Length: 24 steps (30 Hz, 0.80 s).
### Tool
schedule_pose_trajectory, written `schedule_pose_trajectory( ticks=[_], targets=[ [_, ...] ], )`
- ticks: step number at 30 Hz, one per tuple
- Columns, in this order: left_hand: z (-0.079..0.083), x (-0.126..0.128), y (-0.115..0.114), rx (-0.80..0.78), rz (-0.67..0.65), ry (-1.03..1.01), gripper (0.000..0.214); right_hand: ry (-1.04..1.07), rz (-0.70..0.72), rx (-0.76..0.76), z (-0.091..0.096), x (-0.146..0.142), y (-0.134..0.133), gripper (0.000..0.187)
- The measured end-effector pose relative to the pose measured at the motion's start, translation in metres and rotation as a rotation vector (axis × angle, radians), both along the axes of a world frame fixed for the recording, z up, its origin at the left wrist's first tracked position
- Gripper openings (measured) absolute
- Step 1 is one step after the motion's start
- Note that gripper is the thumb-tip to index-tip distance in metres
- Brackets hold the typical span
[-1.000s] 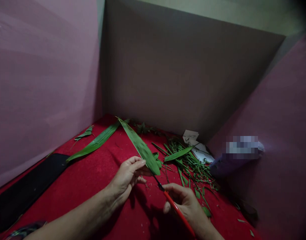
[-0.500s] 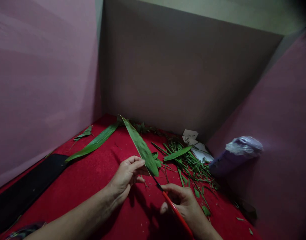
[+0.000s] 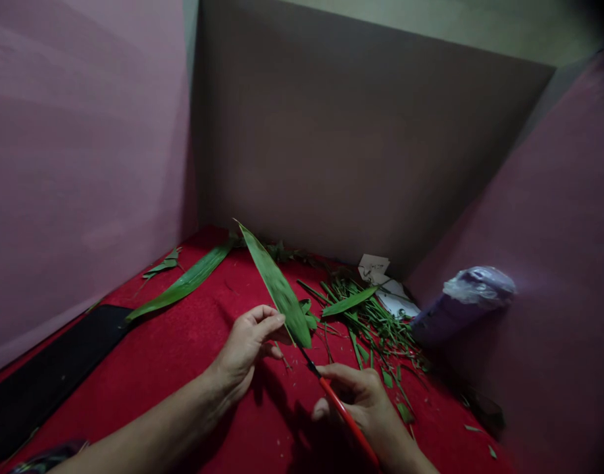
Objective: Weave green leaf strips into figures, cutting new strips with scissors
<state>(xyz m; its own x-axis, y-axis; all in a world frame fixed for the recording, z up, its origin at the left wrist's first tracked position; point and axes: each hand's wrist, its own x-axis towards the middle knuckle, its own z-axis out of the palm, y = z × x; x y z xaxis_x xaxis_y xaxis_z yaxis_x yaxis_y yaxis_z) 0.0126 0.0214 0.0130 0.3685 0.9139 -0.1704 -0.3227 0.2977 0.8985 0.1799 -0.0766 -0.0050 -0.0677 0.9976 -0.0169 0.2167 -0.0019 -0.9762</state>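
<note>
My left hand (image 3: pixel 247 347) pinches the near end of a long green leaf (image 3: pixel 277 288), which slants up and away to the left. My right hand (image 3: pixel 365 407) is closed on red-handled scissors (image 3: pixel 342 413), whose dark blades reach up to the leaf's lower edge beside my left thumb. Both hands hover over a red cloth (image 3: pixel 193 342). Just right of the leaf lies a pile of green cuttings (image 3: pixel 376 322).
A second long leaf (image 3: pixel 183 284) and a small leaf piece (image 3: pixel 162 266) lie on the cloth at left. A black flat object (image 3: pixel 50 375) sits at the near left. A purple container with a plastic bag (image 3: pixel 460 304) and white paper scraps (image 3: pixel 381 276) are at right. Board walls surround the cloth.
The view has shifted slightly. My right hand and the scissors have edged a little to the left and up along the leaf; my left hand keeps its pinch.
</note>
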Motion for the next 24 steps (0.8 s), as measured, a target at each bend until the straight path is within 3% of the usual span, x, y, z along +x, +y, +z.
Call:
schedule_pose_trajectory(
  ticks=[4,7,12,15,20,24],
  targets=[
    [-0.003,0.001,0.002,0.058,0.022,0.018,0.013,-0.015,0.003,0.010,0.000,0.000,-0.001,0.021],
    [0.000,-0.001,0.007,0.115,0.163,0.013,0.013,-0.064,0.021,-0.014,0.002,0.001,-0.001,0.025],
    [0.011,-0.009,0.015,0.225,0.367,-0.032,0.013,-0.522,0.057,0.101,0.012,0.008,-0.002,0.030],
    [0.014,-0.011,0.013,0.236,0.351,-0.047,0.014,-0.741,-0.020,0.149,0.017,0.019,-0.001,0.030],
    [0.009,-0.008,0.009,0.097,0.196,-0.060,0.016,-1.080,-0.266,0.072,0.013,0.038,0.005,0.027],
    [0.011,-0.011,0.010,0.069,0.169,-0.069,0.016,-1.279,-0.299,-0.046,0.005,0.040,0.008,0.024]
  ],
)
